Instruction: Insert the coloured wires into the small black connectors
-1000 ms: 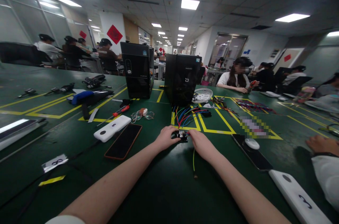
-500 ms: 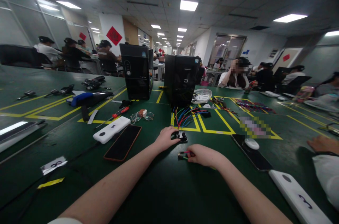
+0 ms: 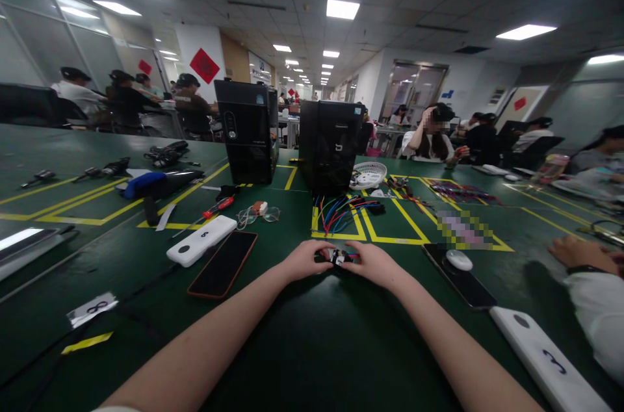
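Observation:
Low over the green table, my left hand (image 3: 308,260) closes its thumb and fingers around the left side of a small black-and-white part (image 3: 336,257). My right hand (image 3: 374,262) is closed on a few thin coloured wires (image 3: 351,256), a bit of red and green showing at its fingertips. Those wire ends meet the part's right side; whether they are inserted cannot be made out. Just beyond my hands lies a spread of red, blue and black wires (image 3: 336,216) inside a yellow-taped box.
Two black computer towers (image 3: 248,132) stand ahead. To the left are a phone (image 3: 223,266), a white power bank (image 3: 202,241), glasses (image 3: 258,212) and a red-handled screwdriver (image 3: 218,207). A white basket (image 3: 369,175) and another phone (image 3: 455,279) lie right, near another person's hand (image 3: 582,253).
My right hand drew back from the part with the wires and a dark connector, then returned to its right side. The left hand kept its hold. The view shifted slightly.

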### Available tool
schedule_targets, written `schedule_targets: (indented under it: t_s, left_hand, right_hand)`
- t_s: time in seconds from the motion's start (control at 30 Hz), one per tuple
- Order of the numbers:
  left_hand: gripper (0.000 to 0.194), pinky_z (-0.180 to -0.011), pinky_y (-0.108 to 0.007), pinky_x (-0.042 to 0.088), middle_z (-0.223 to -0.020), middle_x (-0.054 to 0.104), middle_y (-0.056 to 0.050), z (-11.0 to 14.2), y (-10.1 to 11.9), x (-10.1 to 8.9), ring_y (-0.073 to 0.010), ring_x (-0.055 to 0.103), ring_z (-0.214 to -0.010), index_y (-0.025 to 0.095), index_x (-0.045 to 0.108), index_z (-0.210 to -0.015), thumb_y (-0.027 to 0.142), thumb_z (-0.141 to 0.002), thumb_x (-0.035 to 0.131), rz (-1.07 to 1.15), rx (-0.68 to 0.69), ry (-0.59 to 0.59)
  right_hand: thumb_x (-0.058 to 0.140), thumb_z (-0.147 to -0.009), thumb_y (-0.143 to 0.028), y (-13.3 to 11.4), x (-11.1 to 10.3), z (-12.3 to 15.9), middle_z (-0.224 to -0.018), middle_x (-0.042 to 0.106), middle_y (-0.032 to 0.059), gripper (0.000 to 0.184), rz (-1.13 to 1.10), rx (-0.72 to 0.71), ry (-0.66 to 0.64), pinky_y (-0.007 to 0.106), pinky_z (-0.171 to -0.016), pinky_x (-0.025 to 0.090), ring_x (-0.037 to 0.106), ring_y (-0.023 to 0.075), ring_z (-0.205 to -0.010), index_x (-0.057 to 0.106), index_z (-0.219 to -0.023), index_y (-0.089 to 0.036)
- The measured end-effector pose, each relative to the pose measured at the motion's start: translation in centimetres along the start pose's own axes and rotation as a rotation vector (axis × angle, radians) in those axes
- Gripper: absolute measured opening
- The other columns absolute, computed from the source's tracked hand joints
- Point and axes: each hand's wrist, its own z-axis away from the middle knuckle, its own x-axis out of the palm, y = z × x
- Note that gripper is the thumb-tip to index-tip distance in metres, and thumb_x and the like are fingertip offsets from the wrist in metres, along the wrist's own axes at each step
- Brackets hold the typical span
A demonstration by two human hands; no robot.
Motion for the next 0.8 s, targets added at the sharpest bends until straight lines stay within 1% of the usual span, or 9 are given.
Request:
schedule_targets:
  t_s: [0.1,0.2,0.33,0.47,0.57,0.63,0.73,0.8]
  left_hand:
    - [0.045,-0.086,-0.028,0.043,-0.099,0.066,-0.002,0.1,-0.1,0.1,-0.0179,0.060,-0.093,0.021,0.055,-0.118,0.026,-0.075,0.066,0.049,0.017,0.009]
    - [0.044,-0.089,-0.029,0.043,-0.104,0.066,-0.004,0.1,-0.2,0.3,-0.0181,0.059,-0.096,0.020,0.053,-0.119,0.025,-0.077,0.062,0.054,0.008,0.044]
    - [0.035,-0.090,-0.031,0.043,-0.104,0.066,-0.005,0.1,-0.3,0.4,-0.0185,0.059,-0.097,0.019,0.057,-0.114,0.025,-0.080,0.059,0.026,0.001,0.047]
    - [0.027,-0.090,-0.032,0.043,-0.107,0.064,-0.005,0.0,-0.3,0.3,-0.0193,0.058,-0.101,0.020,0.060,-0.108,0.026,-0.082,0.057,-0.013,0.022,0.020]
    - [0.026,-0.091,-0.032,0.042,-0.107,0.064,-0.005,0.0,-0.3,0.2,-0.0194,0.057,-0.101,0.020,0.060,-0.107,0.025,-0.082,0.056,-0.031,0.022,0.008]
    - [0.026,-0.092,-0.032,0.042,-0.107,0.064,-0.005,-0.1,-0.3,0.2,-0.0194,0.057,-0.101,0.020,0.060,-0.107,0.025,-0.082,0.056,-0.041,0.020,0.002]
    - [0.025,-0.092,-0.032,0.041,-0.108,0.064,-0.005,-0.1,-0.3,0.2,-0.0194,0.056,-0.102,0.020,0.061,-0.106,0.026,-0.083,0.055,-0.048,0.018,-0.006]
    - [0.024,-0.092,-0.033,0.041,-0.109,0.063,-0.005,0.0,-0.2,0.2,-0.0194,0.056,-0.102,0.020,0.061,-0.106,0.027,-0.084,0.055,-0.046,0.013,-0.009]
  right_hand:
    - [0.055,-0.077,-0.046,-0.1,0.1,0.0,-0.085,0.066,0.0048,0.031,0.048,0.007,-0.030,0.023,-0.057,0.031,0.058,0.0173,-0.074,0.064,-0.094,-0.021]
    - [0.053,-0.079,-0.038,0.7,-0.7,-0.2,-0.081,0.066,0.0050,0.023,0.090,0.086,0.024,0.023,-0.055,0.030,0.058,0.0162,-0.071,0.064,-0.087,-0.020]
    - [0.050,-0.082,-0.029,3.4,-2.3,-0.5,-0.081,0.066,0.0075,0.018,0.136,0.241,0.124,0.023,-0.057,0.031,0.059,0.0165,-0.074,0.063,-0.084,-0.016]
    - [0.051,-0.082,-0.029,6.4,-3.0,-0.7,-0.083,0.067,0.0091,0.019,0.175,0.319,0.117,0.024,-0.059,0.034,0.060,0.0190,-0.077,0.063,-0.084,-0.015]
    - [0.050,-0.083,-0.036,8.2,-3.3,-0.5,-0.090,0.067,0.0105,0.028,0.123,0.350,0.105,0.025,-0.063,0.038,0.061,0.0207,-0.081,0.063,-0.095,-0.015]
    - [0.052,-0.081,-0.042,9.2,-3.9,0.0,-0.099,0.065,0.0118,0.040,0.053,0.363,0.080,0.026,-0.069,0.042,0.060,0.0216,-0.087,0.059,-0.107,-0.013]
    - [0.058,-0.075,-0.049,10.4,-5.0,1.0,-0.113,0.061,0.0139,0.061,-0.041,0.392,-0.010,0.027,-0.078,0.043,0.059,0.0234,-0.097,0.052,-0.122,-0.011]
    - [0.062,-0.071,-0.050,11.1,-5.7,1.6,-0.120,0.058,0.0145,0.069,-0.065,0.424,-0.070,0.029,-0.084,0.043,0.057,0.0246,-0.103,0.049,-0.126,-0.011]
